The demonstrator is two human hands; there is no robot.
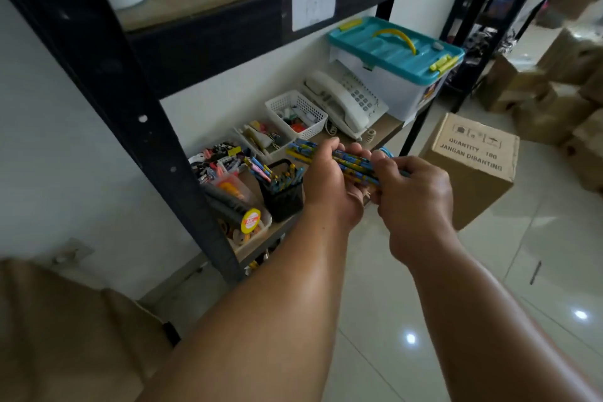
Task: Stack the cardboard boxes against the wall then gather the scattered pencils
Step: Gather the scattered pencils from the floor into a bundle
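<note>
My left hand (329, 183) and right hand (416, 192) both grip the pencils (354, 162), bundled above the shelf (388, 129); gathering seems underway; next I'd square them, then lower them into the black cup (284, 197).

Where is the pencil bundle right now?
Centre of the head view: the pencil bundle is gripped by left hand and right hand, just right of the black pen cup on the shelf.

Cardboard box (470, 163) reads "QUANTITY 100; JANGAN DIBANTING".
</note>
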